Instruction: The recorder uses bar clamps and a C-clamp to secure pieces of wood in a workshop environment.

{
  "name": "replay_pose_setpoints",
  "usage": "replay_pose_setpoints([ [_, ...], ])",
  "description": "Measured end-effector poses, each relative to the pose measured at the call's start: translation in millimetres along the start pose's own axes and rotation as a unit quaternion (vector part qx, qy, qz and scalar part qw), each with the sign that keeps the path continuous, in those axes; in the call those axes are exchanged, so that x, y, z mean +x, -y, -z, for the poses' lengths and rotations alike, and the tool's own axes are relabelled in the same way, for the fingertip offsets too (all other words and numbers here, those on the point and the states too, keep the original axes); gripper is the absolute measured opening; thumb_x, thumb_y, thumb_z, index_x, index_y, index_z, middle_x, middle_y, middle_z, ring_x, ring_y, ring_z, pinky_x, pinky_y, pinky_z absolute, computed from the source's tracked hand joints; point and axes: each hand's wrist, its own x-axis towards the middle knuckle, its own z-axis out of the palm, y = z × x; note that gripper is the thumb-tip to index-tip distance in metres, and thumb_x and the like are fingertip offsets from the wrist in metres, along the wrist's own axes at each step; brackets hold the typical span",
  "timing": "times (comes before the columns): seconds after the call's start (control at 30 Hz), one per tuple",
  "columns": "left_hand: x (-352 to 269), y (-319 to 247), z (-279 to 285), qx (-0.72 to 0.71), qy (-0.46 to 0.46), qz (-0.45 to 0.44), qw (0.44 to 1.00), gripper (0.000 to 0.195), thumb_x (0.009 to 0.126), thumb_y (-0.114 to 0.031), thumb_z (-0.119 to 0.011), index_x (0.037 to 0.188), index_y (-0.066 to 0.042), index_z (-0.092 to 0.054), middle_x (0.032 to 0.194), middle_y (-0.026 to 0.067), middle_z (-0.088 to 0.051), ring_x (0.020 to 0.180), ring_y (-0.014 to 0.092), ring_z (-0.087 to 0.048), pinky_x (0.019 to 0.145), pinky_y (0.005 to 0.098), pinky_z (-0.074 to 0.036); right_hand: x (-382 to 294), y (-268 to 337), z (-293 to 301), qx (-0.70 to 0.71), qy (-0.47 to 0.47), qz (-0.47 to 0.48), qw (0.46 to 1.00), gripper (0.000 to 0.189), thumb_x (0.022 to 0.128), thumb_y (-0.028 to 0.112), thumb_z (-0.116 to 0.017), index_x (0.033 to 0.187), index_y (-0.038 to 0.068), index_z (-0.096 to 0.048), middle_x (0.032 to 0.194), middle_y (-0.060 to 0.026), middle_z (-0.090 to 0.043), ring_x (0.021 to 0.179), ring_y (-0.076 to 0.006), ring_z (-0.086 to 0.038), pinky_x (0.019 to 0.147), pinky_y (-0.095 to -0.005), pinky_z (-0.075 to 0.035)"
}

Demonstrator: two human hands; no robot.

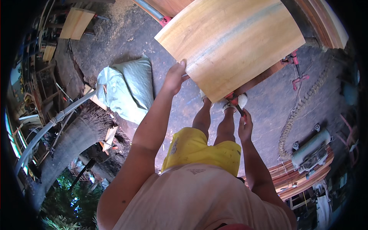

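Observation:
A wide pale wooden panel (230,43) with a bluish-grey streak lies before me on red pipe clamps. My left hand (176,76) grips its near left edge, thumb on the top face and fingers underneath. Under the near corner sits a red clamp head (232,99) with a dark screw. My right hand (245,126) is closed around the handle end of that screw. Another red clamp (296,59) sticks out at the panel's right side, its crank handle (300,80) hanging free. Below the panel a reddish-brown board (261,77) shows in part.
A stuffed white woven sack (135,86) lies on the concrete floor to the left, near a wooden post (77,135). Coiled air hose (293,120) runs on the right to a compressor tank (312,148) by stacked boards (304,181). Another panel (77,23) rests far left.

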Motion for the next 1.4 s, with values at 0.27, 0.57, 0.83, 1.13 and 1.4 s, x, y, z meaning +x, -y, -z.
replay_pose_setpoints([
  [0.27, 5.6, 6.8, 0.0, 0.066, 0.012, -0.021, 0.998, 0.048, 0.095, -0.040, -0.050, 0.116, 0.003, -0.052, 0.111, 0.0138, -0.059, 0.103, 0.025, -0.057, 0.093, 0.0434, -0.045, 0.5, -9.6, 9.2, -0.047, -0.008, 0.006, 0.999, 0.047, 0.096, 0.018, -0.047, 0.136, -0.003, -0.035, 0.125, -0.0184, -0.055, 0.112, -0.0246, -0.054, 0.096, -0.0333, -0.040],
  [0.57, 2.3, 2.9, -4.0, 0.056, -0.004, -0.012, 0.998, 0.046, 0.095, -0.036, -0.052, 0.117, 0.005, -0.052, 0.112, 0.0142, -0.059, 0.101, 0.026, -0.059, 0.091, 0.0427, -0.047, 6.1, -21.3, 20.6, -0.011, 0.028, -0.008, 1.000, 0.065, 0.085, 0.008, -0.063, 0.139, 0.001, -0.029, 0.118, -0.0172, -0.061, 0.110, -0.0242, -0.058, 0.095, -0.0323, -0.043],
  [0.83, -4.7, -10.3, -11.8, 0.032, 0.015, 0.008, 0.999, 0.045, 0.093, -0.039, -0.055, 0.119, -0.003, -0.052, 0.106, 0.0055, -0.061, 0.094, 0.018, -0.058, 0.084, 0.0341, -0.047, 12.2, -3.5, 7.4, -0.086, -0.045, 0.059, 0.993, 0.061, 0.093, 0.041, -0.048, 0.137, 0.000, -0.034, 0.104, -0.0151, -0.065, 0.092, -0.0217, -0.063, 0.077, -0.0261, -0.048],
  [1.13, -3.7, -12.9, -9.7, 0.029, -0.010, 0.026, 0.999, 0.045, 0.093, -0.036, -0.056, 0.124, -0.004, -0.050, 0.109, 0.0051, -0.061, 0.095, 0.019, -0.058, 0.083, 0.0342, -0.047, 25.6, -42.0, 11.6, -0.076, -0.024, 0.058, 0.995, 0.047, 0.097, 0.034, -0.041, 0.121, -0.005, -0.049, 0.080, -0.0111, -0.068, 0.069, -0.0168, -0.064, 0.057, -0.0260, -0.046],
  [1.4, 0.3, -11.9, -3.2, 0.030, 0.013, 0.026, 0.999, 0.047, 0.093, -0.037, -0.056, 0.125, -0.003, -0.049, 0.113, 0.0067, -0.060, 0.099, 0.021, -0.059, 0.085, 0.0347, -0.047, 35.8, -21.8, 22.2, 0.173, 0.101, -0.158, 0.967, 0.054, 0.099, 0.042, -0.035, 0.118, -0.005, -0.053, 0.083, -0.0123, -0.066, 0.066, -0.0187, -0.064, 0.065, -0.0310, -0.053],
])
